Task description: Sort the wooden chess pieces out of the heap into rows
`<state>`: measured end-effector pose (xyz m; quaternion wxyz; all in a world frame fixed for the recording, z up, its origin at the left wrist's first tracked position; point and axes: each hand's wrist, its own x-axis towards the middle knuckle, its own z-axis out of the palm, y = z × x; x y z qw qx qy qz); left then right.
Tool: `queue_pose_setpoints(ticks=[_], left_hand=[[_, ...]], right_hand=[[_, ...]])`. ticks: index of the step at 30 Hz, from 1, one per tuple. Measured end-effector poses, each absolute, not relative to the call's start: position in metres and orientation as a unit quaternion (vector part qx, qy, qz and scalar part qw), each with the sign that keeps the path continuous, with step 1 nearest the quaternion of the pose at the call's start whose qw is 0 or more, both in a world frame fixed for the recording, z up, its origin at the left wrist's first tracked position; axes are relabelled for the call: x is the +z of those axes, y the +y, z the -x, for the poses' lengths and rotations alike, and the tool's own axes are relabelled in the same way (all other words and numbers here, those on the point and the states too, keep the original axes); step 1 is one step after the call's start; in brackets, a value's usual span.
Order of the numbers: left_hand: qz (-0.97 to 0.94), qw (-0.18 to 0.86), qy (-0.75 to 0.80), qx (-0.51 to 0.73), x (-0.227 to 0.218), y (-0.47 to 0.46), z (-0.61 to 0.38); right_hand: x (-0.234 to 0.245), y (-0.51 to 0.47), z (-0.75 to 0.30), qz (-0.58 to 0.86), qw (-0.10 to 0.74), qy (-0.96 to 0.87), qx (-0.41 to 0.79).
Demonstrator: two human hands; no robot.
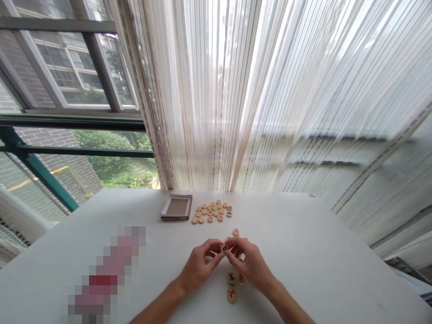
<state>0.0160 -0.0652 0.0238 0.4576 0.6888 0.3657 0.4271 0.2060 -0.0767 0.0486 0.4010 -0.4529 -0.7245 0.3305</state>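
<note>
Left hand (199,262) and right hand (251,262) together pinch one black-marked disc (224,248) between them, only a few scattered discs (231,294) lying close around both, while a larger cluster (216,213) sits beyond, beside a shallow box (174,218).

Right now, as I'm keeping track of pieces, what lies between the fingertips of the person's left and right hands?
A pale, round, wooden-looking piece with a dark character, held by both left hand and right hand, in the head view.

Bright daylight glows through the striped curtain (202,99), slightly hazy.
</note>
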Motion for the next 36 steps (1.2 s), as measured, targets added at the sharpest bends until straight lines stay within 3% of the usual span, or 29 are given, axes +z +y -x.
queue_pose_setpoints(ticks=[6,11,25,36], left_hand=[[-0.760,0.339,0.345,0.434,0.0197,-0.0705,-0.0153],[-0.785,0.305,0.336,0.422,0.0203,-0.0708,-0.0140],[-0.727,0.372,0.355,0.455,0.0223,-0.0671,-0.0142],[-0.615,0.524,0.350,0.474,0.0199,-0.0667,-0.0184]], right_hand=[[0.0421,-0.0769,-0.2087,0.471,0.412,-0.706,0.330],[0.0427,-0.0780,-0.2070,0.467,0.427,-0.699,0.334],[0.0432,-0.0748,-0.2065,0.412,0.445,-0.664,0.437],[0.0413,-0.0765,-0.2063,0.406,0.447,-0.712,0.358]])
